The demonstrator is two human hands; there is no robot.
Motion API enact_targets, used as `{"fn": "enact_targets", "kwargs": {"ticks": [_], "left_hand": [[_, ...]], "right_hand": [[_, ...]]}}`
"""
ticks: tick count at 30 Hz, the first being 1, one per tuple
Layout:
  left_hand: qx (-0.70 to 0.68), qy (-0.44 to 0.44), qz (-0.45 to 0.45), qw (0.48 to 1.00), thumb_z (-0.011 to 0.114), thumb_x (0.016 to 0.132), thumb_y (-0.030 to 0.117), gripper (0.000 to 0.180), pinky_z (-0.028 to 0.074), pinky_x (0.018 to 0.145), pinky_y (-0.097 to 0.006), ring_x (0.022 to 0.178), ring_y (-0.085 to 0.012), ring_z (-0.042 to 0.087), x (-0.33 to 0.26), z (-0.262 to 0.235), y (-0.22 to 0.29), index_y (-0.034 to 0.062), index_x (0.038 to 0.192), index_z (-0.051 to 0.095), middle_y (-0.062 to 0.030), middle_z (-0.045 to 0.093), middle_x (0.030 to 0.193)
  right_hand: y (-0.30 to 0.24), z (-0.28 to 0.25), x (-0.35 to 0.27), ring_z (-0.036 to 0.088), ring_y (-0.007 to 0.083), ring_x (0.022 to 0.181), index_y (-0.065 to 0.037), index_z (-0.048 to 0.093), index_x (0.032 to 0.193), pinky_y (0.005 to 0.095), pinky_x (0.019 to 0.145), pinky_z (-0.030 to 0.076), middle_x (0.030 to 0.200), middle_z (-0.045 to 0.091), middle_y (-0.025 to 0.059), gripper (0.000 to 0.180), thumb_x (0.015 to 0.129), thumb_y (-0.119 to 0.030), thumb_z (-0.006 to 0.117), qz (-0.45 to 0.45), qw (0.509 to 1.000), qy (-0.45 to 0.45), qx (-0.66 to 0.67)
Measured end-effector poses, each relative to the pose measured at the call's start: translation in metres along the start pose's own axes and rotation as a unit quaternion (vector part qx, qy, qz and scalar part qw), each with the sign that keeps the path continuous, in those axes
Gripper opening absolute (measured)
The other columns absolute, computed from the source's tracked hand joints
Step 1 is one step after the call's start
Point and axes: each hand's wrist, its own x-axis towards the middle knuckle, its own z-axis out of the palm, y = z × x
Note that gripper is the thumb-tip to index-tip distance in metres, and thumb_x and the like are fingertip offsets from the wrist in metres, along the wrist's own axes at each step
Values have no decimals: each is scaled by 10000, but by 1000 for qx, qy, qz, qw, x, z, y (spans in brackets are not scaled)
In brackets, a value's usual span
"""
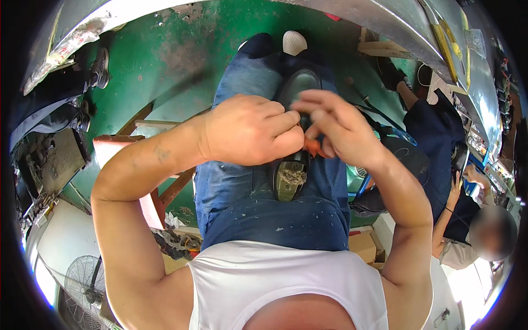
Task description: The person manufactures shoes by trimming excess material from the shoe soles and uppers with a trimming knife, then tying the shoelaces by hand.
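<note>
The hands cover the middle of the dark shoe on the lap, and only an orange tip of something shows between the fingers, too little to tell what it is. The fan, behind the left arm, is cut off by the edge.

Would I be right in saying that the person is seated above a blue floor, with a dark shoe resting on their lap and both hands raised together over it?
Not quite: the floor is green, not blue, as the head view shows. The rest holds: the dark shoe lies on the lap in blue jeans, and the left hand and right hand meet above it, with something small and orange between them.
</note>
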Motion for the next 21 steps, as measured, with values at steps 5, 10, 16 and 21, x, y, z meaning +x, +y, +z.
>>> {"fn": "enact_targets", "kwargs": {"ticks": [5, 10, 16, 21], "left_hand": [[82, 181, 8, 980, 707, 687, 179, 196, 525, 527, -297, 646, -181, 626, -7, 20, -1, 58, 794, 596, -84, 662, 891], [29, 150, -10, 988, 677, 679, 97, 230, 584, 613, -352, 744, -273, 692, -13, 18, 1, -29, 856, 602, -190, 679, 986], [-3, 142, -94, 985, 728, 767, 66, 171, 537, 555, -388, 664, -280, 656, -14, 19, 5, 25, 842, 580, -146, 649, 834], [-370, 73, -486, 788, 705, 921, 69, 221, 390, 478, -266, 578, -88, 527, -63, 24, 28, 59, 865, 491, -2, 548, 687]], "right_hand": [[-3, -7, 23, 652, 95, 747, 7, 672, 1030, 233, 646, 519, 871, 700, 64, 190, 977, -159, 598, 53, 983, -171, -50], [-7, -10, 16, 605, 82, 743, 3, 681, 983, 238, 673, 510, 845, 678, 39, 184, 957, -178, 658, 39, 992, -88, 85], [11, -16, 19, 596, 87, 786, 3, 665, 1012, 242, 713, 494, 912, 688, 59, 238, 968, -230, 656, -8, 991, -115, 68], [22, -44, -3, 629, 131, 813, -23, 614, 987, 276, 721, 488, 952, 706, 104, 165, 979, -187, 596, -19, 976, -50, 210]]}}
